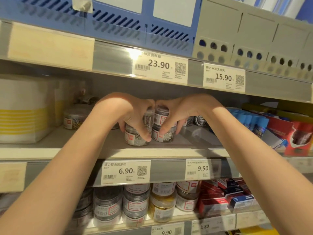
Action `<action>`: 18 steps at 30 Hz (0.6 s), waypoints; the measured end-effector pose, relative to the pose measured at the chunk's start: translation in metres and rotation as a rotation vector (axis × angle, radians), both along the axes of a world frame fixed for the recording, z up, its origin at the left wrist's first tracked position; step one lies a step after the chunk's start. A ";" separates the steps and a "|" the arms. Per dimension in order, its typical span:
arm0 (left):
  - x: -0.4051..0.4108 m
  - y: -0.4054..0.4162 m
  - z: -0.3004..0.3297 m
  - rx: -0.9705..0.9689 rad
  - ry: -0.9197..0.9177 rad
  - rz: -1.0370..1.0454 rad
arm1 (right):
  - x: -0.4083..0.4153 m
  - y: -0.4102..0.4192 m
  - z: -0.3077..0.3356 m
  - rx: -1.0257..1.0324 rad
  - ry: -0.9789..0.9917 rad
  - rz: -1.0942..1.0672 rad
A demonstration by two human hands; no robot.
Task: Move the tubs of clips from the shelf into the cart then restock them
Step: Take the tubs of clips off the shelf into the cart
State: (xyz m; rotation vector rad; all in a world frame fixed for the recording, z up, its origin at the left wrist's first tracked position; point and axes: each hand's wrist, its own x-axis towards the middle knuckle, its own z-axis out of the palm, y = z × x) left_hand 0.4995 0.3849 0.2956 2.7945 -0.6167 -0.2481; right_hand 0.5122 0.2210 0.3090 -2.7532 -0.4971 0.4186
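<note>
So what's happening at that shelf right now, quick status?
Left hand grips the left stack of clip tubs. Right hand grips the right stack. Both stacks on the middle shelf. Nothing blocking the way out.

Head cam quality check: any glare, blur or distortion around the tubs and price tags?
Head view: glare washes out the top left of the 23.90 tag; shelf edges bow from the wide lens; the left side and top bins are blurred; the 6.90 tag reads clearly; tubs under both hands are fairly sharp; warm light, soft shadows beneath the forearms.
</note>
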 end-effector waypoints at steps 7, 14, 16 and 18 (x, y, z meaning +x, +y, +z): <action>-0.018 -0.001 -0.005 -0.005 -0.191 0.032 | -0.009 -0.004 -0.007 0.046 -0.093 -0.012; -0.043 -0.011 -0.021 -0.079 -0.418 0.196 | -0.038 -0.014 -0.041 0.241 -0.559 -0.089; -0.049 -0.015 -0.033 -0.192 -0.544 0.195 | -0.049 -0.017 -0.050 0.251 -0.662 -0.076; -0.054 -0.019 -0.042 -0.263 -0.648 0.181 | -0.063 -0.023 -0.054 0.181 -0.815 -0.059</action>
